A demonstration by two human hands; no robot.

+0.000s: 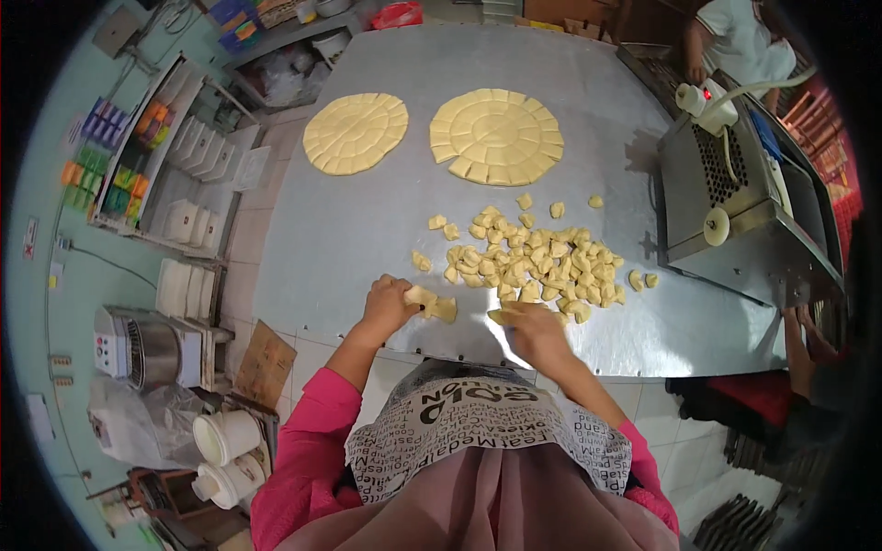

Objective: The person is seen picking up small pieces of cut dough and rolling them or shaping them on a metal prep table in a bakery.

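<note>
At the near edge of the metal table, my left hand [388, 305] grips one end of a short strip of pale yellow dough [443, 309]. My right hand [540, 338] is closed with its fingertips at a small piece of dough [501, 317], just to the right of that strip. Beyond my right hand lies a loose pile of small dough pieces [542, 262], with several stray bits around it. Farther back are two flat dough rounds scored into segments, a left round [356, 133] and a larger right round [496, 136] with a gap in its near rim.
A boxy metal machine [735, 184] stands on the table's right side, a white plug [712, 103] with a red light on top. Past it is another person [744, 41]. Left of the table [312, 248] are a shelf rack [175, 156], a mixer [152, 349] and white buckets [225, 436].
</note>
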